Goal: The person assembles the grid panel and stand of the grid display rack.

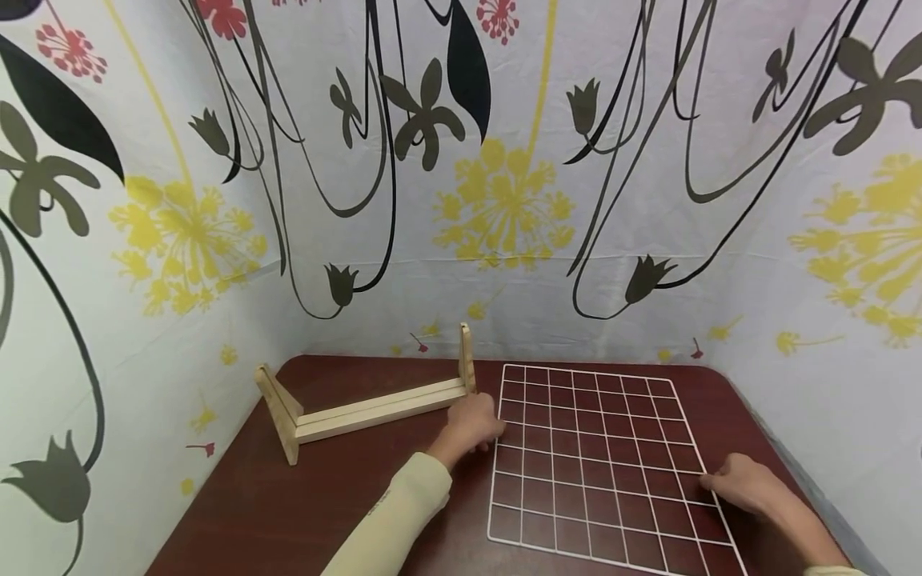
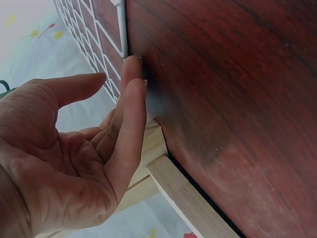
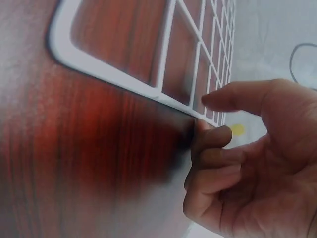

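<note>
A white wire grid panel (image 1: 597, 456) lies over the dark red wood-grain table, its long sides running away from me. At its left edge is my left hand (image 1: 471, 422), thumb over the wires and fingertips right at the rim; in the left wrist view these fingers (image 2: 132, 106) are lightly bent around the edge. My right hand (image 1: 745, 482) pinches the opposite edge; in the right wrist view the thumb (image 3: 237, 96) lies above the wire, with the index finger tucked at its underside and the other fingers curled.
Left of the panel stands a pale wooden frame (image 1: 382, 412), two angled end pieces joined by a grooved crossbar. Its right end sits close behind my left hand. The table (image 1: 238, 504) meets hanging floral cloth (image 1: 432, 304) at the back and sides.
</note>
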